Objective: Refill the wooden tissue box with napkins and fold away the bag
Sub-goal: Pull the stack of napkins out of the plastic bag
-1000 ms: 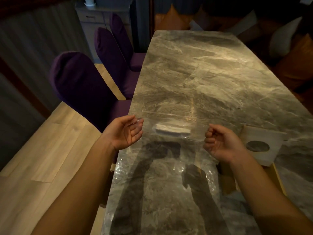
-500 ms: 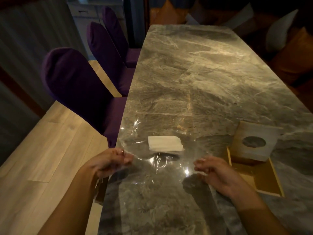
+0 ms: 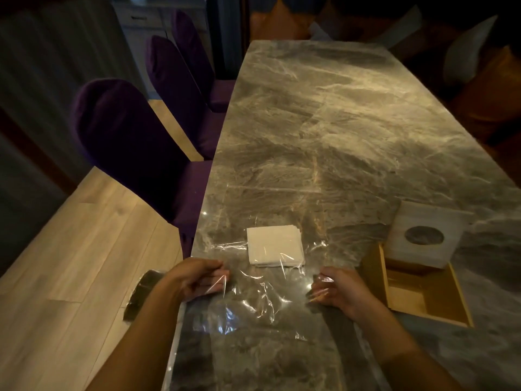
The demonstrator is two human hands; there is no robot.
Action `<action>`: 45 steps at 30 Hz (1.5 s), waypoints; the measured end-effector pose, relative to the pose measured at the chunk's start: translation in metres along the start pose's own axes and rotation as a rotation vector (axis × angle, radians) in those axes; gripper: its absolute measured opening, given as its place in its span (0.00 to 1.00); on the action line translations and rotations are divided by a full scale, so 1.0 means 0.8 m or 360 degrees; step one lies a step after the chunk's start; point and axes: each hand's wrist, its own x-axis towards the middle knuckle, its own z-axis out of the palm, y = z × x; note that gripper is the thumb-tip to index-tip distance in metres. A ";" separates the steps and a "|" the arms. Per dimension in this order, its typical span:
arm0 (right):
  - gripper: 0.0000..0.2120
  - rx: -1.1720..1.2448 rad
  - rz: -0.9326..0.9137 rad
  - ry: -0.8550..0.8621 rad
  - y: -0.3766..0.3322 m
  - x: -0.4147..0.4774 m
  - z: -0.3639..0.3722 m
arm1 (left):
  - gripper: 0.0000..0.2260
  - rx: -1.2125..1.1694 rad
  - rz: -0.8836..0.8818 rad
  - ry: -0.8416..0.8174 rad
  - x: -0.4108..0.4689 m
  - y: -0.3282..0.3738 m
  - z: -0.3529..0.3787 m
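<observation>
A clear plastic bag [image 3: 262, 294] lies spread on the marble table [image 3: 324, 122] close to me. A small stack of white napkins [image 3: 275, 249] rests flat at its far part, with the film creasing over one corner. My left hand [image 3: 197, 277] grips the bag's left edge and my right hand [image 3: 335, 289] pinches its right edge, plastic wrapped over the fingers. To the right stands the open wooden tissue box [image 3: 406, 306], its inside bare. Its pale lid [image 3: 425, 238], with a round hole, leans on the box's far edge.
Three purple chairs [image 3: 127, 131] line the table's left side over a light wooden floor. A dark flat object [image 3: 141, 294] lies on the floor by my left wrist. Cushions [image 3: 465, 52] sit in the dim far right corner.
Both hands have come down and toward me with the bag, from held up to resting on the table. The napkins now lie flat, farther from my hands.
</observation>
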 end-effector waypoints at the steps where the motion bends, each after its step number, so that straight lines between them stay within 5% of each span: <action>1: 0.13 0.0022 0.0019 -0.0016 -0.005 0.001 0.004 | 0.07 -0.0031 -0.0014 -0.0001 0.000 0.002 0.003; 8: 0.13 0.0275 -0.0054 -0.0124 -0.052 -0.002 0.009 | 0.11 -0.0514 0.0077 -0.0071 -0.021 0.037 0.010; 12: 0.08 0.0386 -0.0119 -0.0220 -0.078 -0.004 0.012 | 0.04 -0.0686 0.0183 -0.0195 -0.033 0.063 0.015; 20: 0.09 0.0497 -0.0219 -0.0272 -0.113 -0.009 0.018 | 0.05 -0.0476 0.0332 -0.0105 -0.043 0.109 0.015; 29: 0.15 0.0448 -0.0290 -0.0304 -0.113 -0.016 0.006 | 0.05 -0.0503 0.0507 -0.0342 -0.045 0.093 0.019; 31: 0.12 0.0404 -0.0314 -0.0297 -0.103 -0.019 0.004 | 0.14 -0.0508 0.0515 -0.0412 -0.040 0.083 0.010; 32: 0.10 0.0373 -0.0324 -0.0290 -0.095 -0.020 0.002 | 0.18 -0.0483 0.0484 -0.0411 -0.038 0.077 0.007; 35: 0.05 0.0253 -0.0272 -0.0289 -0.064 -0.025 -0.004 | 0.10 -0.0363 0.0360 -0.0368 -0.029 0.050 -0.001; 40: 0.02 -0.0055 -0.0112 -0.0141 -0.004 -0.019 -0.008 | 0.09 -0.0115 0.0116 -0.0226 -0.021 0.011 -0.015; 45: 0.06 -0.0443 -0.0030 -0.0062 0.024 -0.016 -0.007 | 0.08 0.0485 0.0124 0.0090 -0.022 0.001 -0.016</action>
